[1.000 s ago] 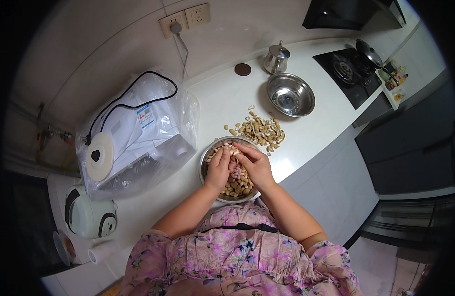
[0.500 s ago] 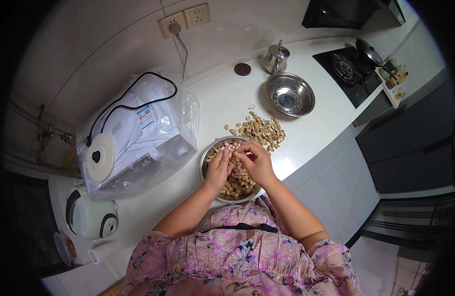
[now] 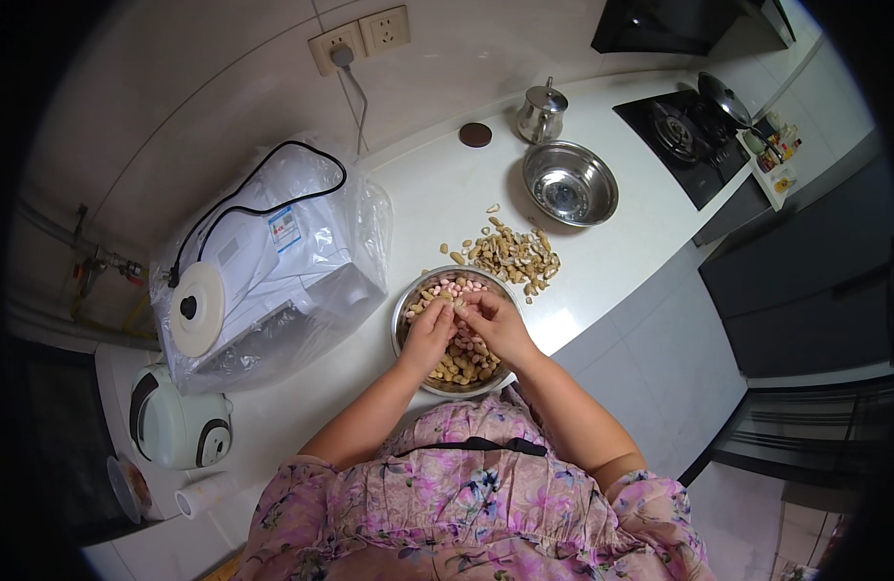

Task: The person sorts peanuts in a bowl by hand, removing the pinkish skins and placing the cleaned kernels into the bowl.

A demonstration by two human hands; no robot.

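Observation:
Both my hands are over a steel bowl (image 3: 397, 334) at the counter's front edge, their fingertips meeting near its middle. A small tan peanut, mostly covered by fingers, seems pinched between them. My left hand (image 3: 426, 336) is closed around it from the left, and my right hand (image 3: 499, 329) pinches at it from the right. Pink shelled kernels (image 3: 454, 287) lie in the far side of the bowl, and unshelled peanuts (image 3: 459, 371) fill the near side. Just beyond the bowl, a loose heap of peanut shells (image 3: 517, 254) is spread on the counter.
A second steel bowl (image 3: 569, 184) stands past the shells, near a metal pot (image 3: 542, 114) and a brown disc (image 3: 475, 135). At far right is a gas stove (image 3: 676, 136). A plastic-wrapped appliance (image 3: 316, 290) and a rice cooker (image 3: 176, 421) occupy the left.
My right hand has shifted slightly down, its fingers staying against the left fingertips. More pink kernels show at the bowl's far side.

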